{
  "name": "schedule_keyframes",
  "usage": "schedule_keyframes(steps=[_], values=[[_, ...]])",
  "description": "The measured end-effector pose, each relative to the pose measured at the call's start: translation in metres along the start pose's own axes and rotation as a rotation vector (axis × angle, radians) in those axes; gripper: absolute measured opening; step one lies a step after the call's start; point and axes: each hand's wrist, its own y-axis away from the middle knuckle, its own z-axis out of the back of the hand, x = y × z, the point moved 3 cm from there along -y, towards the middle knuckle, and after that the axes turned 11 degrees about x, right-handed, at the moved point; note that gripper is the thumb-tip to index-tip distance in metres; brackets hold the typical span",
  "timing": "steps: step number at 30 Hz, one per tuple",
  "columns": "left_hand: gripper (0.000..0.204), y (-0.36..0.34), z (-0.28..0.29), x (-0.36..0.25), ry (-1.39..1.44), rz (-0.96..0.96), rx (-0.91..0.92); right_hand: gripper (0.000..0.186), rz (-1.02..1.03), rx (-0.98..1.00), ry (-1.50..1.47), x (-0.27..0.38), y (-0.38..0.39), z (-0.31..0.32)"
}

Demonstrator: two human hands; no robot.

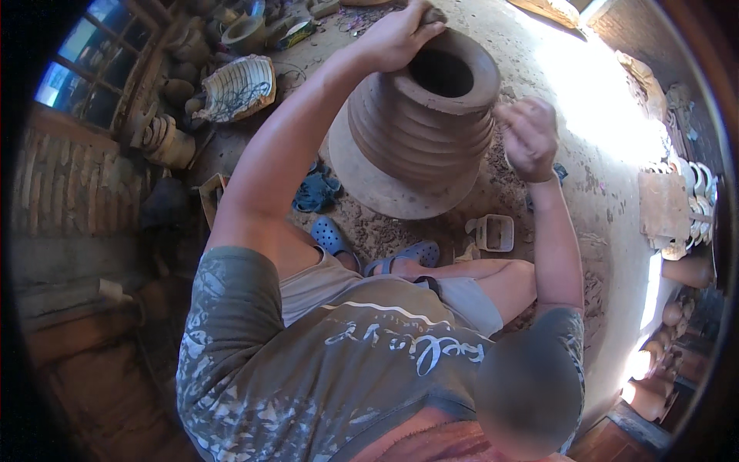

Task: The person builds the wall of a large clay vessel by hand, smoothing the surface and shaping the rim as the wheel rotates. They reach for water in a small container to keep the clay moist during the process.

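A large ridged clay pot [416,146] with a wide rim and a dark opening stands on a round pale base [400,206] in front of me. My left hand [400,38] is at the back left of the rim, its fingers closed round something small and dark that I cannot make out. My right hand [531,135] is curled in a loose fist just right of the rim, slightly blurred; whether it touches the pot or holds anything is unclear.
Small pots [181,92], a basket-like tray [239,88] and blue cloth [314,192] lie to the left. A plastic container [494,233] sits near my legs. Stacked pottery [673,312] lines the right side. My sandalled feet [416,254] are below the base.
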Motion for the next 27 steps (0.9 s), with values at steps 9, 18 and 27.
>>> schedule_keyframes(steps=[9, 18, 27], values=[[0.05, 0.025, -0.008, -0.006, -0.174, 0.218, -0.26, 0.024, -0.727, 0.257, -0.338, -0.041, -0.009, -0.011], [0.04, 0.037, -0.006, -0.01, -0.146, -0.247, -0.031, 0.024, -0.47, 0.755, -0.24, -0.069, -0.071, -0.04], [0.047, 0.048, -0.03, -0.036, -0.266, 0.097, -0.288, 0.025, -0.545, 0.608, -0.132, -0.034, -0.049, -0.035]])
